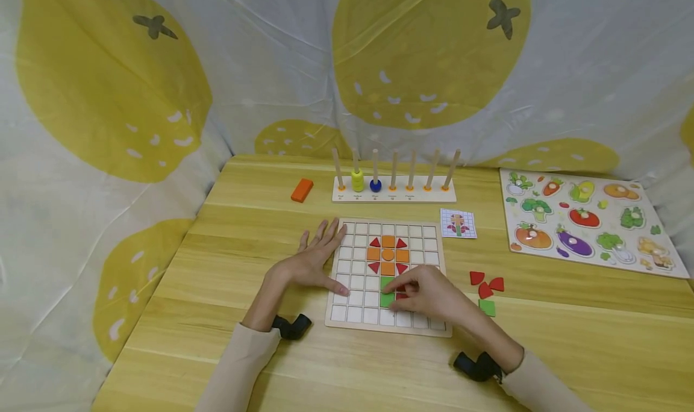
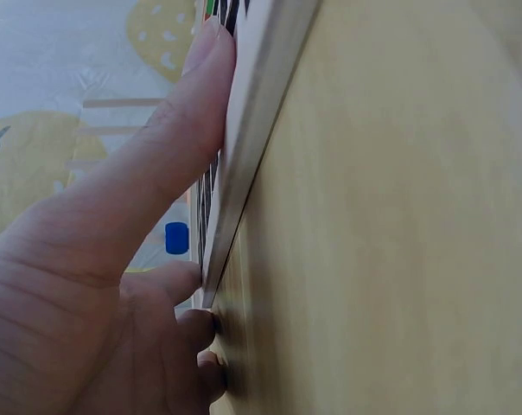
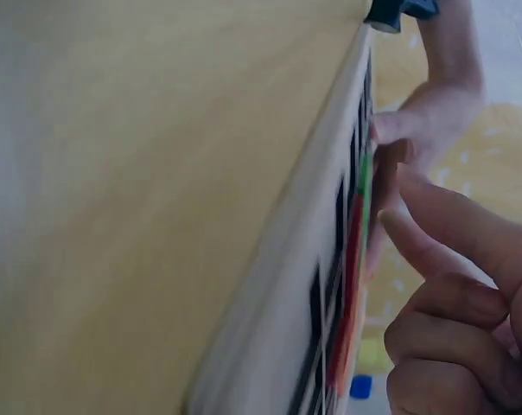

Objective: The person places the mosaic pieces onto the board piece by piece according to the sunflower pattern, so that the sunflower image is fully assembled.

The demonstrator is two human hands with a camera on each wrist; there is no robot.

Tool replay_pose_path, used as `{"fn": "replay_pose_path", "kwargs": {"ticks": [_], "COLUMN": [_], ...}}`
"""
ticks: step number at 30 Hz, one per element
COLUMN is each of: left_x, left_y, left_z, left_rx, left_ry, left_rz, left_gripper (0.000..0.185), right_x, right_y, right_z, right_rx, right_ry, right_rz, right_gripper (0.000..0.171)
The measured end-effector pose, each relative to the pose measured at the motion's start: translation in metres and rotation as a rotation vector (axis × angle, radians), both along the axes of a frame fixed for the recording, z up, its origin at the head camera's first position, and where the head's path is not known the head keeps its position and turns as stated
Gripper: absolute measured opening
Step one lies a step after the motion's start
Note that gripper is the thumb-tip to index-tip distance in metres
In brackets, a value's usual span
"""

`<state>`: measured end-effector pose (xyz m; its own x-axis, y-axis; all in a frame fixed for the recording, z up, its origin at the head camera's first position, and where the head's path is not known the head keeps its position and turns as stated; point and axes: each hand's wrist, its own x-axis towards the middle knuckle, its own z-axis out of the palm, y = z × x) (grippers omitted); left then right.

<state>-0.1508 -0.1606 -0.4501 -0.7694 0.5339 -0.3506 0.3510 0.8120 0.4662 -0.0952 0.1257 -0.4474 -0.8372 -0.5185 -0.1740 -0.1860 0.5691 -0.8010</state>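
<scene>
A white grid board lies in front of me. On it sit several orange squares around an orange circle, red triangles, and two green squares below. My left hand rests at the board's left side, thumb on the grid and fingers spread toward the upper left corner. My right hand is over the lower part, its fingertips right at the green squares. In the right wrist view, its thumb and index finger stand slightly apart with nothing between them. Red pieces are partly hidden beneath this hand.
Right of the board lie three red pieces and a loose green square. A pattern card lies at its upper right corner. Behind are a peg rack and an orange block; a vegetable puzzle lies far right.
</scene>
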Motion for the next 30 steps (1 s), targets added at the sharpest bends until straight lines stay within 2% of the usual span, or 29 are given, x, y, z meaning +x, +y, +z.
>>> {"fn": "replay_pose_path", "kwargs": {"ticks": [7,10,14,19,23,27,30], "left_x": [0.0,0.001,0.002,0.002,0.001,0.001,0.001], "left_y": [0.0,-0.001,-0.002,-0.003,-0.002,-0.002,-0.001], "left_z": [0.0,0.0,-0.001,-0.001,-0.002,-0.001,-0.001], "left_rx": [0.005,0.005,0.0,0.003,0.009,0.006,0.002], "left_ry": [0.005,0.006,0.005,0.007,0.012,0.016,0.018], "left_rz": [-0.003,-0.001,-0.001,0.0,0.0,-0.004,-0.008], "left_gripper": [0.131,0.131,0.131,0.13,0.13,0.13,0.13], "right_x": [-0.002,-0.001,0.002,0.005,0.005,0.004,0.002], "right_y": [0.046,0.073,0.108,0.143,0.161,0.168,0.166], "right_z": [0.008,0.008,0.007,0.003,-0.004,-0.007,-0.006], "right_rx": [-0.018,-0.02,-0.021,-0.007,-0.022,-0.048,-0.03], "right_ry": [0.006,0.009,-0.018,-0.068,-0.115,-0.146,-0.157], "right_rz": [-0.088,-0.14,-0.167,-0.121,-0.036,0.013,0.0], "right_gripper": [0.02,0.023,0.029,0.03,0.029,0.026,0.024]}}
